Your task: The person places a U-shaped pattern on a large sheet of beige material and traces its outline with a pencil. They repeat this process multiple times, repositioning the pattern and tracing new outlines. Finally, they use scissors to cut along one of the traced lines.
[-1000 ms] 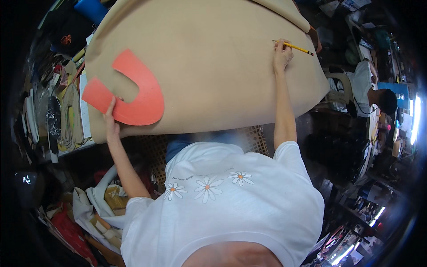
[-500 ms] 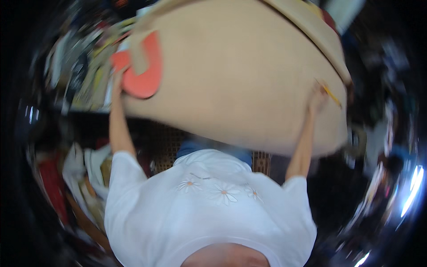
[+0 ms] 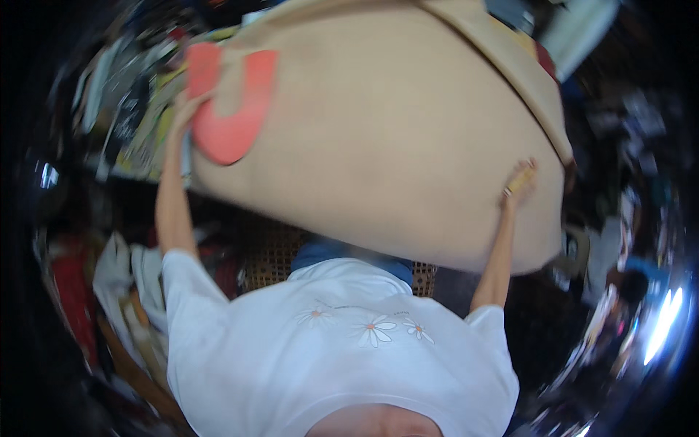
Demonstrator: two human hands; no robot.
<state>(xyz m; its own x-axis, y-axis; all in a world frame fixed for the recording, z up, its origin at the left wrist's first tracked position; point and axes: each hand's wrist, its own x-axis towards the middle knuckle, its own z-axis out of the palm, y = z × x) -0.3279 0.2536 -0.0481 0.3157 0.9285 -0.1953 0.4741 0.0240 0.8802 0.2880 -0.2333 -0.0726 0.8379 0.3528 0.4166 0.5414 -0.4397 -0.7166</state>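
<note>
A large sheet of tan material (image 3: 378, 138), perhaps leather, spreads before me with a rolled or folded far edge. On its left end lies a flat coral-red U-shaped piece (image 3: 231, 131), like a pattern template. My left hand (image 3: 191, 109) grips the left arm of that piece, the thumb over its face. Over the sheet's right side, my right hand (image 3: 521, 180) has its fingers curled round a slim yellow pen-like tool (image 3: 517, 182). Blur hides the tool's tip.
Left of the sheet, a cluttered surface carries stacked strips and scraps (image 3: 145, 135). Below it, white and red bundles (image 3: 131, 291) fill the lower left. Under me shows a woven brown seat (image 3: 273, 258). A pale roll (image 3: 582, 29) leans at the far right.
The U-shaped piece has turned and shifted slightly, and its left arm now shows more fully. My right hand has moved nearer me and turned the yellow tool into the palm.
</note>
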